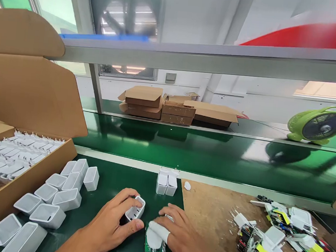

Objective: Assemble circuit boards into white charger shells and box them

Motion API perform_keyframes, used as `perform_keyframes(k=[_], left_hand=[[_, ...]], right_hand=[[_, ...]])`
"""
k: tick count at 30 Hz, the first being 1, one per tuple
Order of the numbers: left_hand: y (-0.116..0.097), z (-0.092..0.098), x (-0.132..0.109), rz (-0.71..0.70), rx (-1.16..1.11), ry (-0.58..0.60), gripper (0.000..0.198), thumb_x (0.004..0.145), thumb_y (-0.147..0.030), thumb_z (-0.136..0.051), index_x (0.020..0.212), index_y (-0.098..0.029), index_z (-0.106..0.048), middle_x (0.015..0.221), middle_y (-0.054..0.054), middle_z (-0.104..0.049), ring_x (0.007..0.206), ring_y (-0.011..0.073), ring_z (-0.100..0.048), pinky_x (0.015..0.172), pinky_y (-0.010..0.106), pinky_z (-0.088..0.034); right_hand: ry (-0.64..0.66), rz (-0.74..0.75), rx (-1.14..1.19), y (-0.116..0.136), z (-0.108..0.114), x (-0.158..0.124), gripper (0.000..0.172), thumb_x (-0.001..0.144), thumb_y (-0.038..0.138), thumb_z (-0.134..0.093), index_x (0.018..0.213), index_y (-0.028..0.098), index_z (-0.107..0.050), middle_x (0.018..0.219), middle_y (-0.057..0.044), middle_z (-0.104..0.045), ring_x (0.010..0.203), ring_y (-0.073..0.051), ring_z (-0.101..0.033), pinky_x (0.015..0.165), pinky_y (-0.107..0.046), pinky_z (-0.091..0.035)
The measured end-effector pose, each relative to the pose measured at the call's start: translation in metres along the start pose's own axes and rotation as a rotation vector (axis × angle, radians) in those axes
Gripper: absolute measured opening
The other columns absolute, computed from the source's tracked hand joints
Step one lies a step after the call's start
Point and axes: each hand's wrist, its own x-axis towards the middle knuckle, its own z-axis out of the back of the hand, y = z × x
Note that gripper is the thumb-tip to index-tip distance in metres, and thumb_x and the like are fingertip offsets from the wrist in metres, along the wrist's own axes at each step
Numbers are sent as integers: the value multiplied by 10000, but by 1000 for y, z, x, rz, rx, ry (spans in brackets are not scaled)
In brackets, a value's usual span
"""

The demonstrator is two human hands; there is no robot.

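Note:
My left hand [112,221] is closed on a small white plastic housing [136,209], pinched between thumb and fingers; dark slots show in its face. White covers sit on some fingertips of my right hand [186,239]. Those fingers are closed on a green circuit board [148,246] with a white part on top, close to the dark green table surface. Part of the board is hidden under the fingers. To the left stand several open white housings [49,214] in rows. Beyond my hands, a pair of white housings [167,184] stands upright with small parts at their tops.
An open carton [62,160] of white parts stands at left. Wired circuit assemblies [276,233] lie heaped on a brown board [208,208] at right. A green conveyor belt [183,149] runs behind, with cardboard boxes [178,110] and a green fan [318,124] beyond.

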Motion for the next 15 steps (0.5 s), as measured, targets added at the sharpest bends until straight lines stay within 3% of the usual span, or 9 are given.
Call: perform_keyframes(k=[2, 3, 10, 12, 15], left_hand=[[0, 2, 0, -4, -3, -6, 348, 1044, -518, -562, 1228, -246, -676, 1337, 134, -637, 1182, 265, -683, 1006, 361, -576], [0, 3, 0, -6, 1, -8, 337, 1040, -508, -572, 1232, -251, -677, 1340, 132, -640, 1184, 265, -683, 1004, 357, -579], [-3, 3, 0, 34, 17, 23, 371, 969, -459, -696, 1276, -256, -660, 1406, 135, -620, 1228, 294, -676, 1033, 389, -582], [-2, 2, 0, 55, -5, 30, 458, 928, -453, -749, 1328, -259, -635, 1442, 135, -600, 1276, 309, -649, 1070, 407, -564], [2, 0, -2, 106, -62, 36, 732, 859, -454, -820, 1499, -267, -520, 1511, 147, -551, 1271, 325, -643, 1060, 430, -574]], right_hand=[[-45, -38, 26, -3, -6, 1, 110, 937, 223, -680, 1038, 257, -705, 1066, -44, -742, 1079, -249, -664, 1131, -481, -495], [-84, -59, 35, -7, -9, 1, 97, 979, 245, -636, 1046, 258, -705, 1060, -51, -735, 1038, -236, -670, 1094, -461, -523], [-405, -138, -172, -38, -26, -4, 329, 1037, 237, -482, 1291, 238, -690, 1107, -103, -778, 981, -264, -735, 853, -404, -620], [-379, -222, -157, -38, -21, -8, 361, 1037, 321, -532, 1368, 225, -636, 1171, -118, -765, 1020, -272, -737, 877, -414, -624], [-196, -278, -122, -39, -17, -16, 529, 924, 359, -688, 1423, 213, -590, 1241, -138, -734, 1072, -305, -723, 907, -454, -625]])
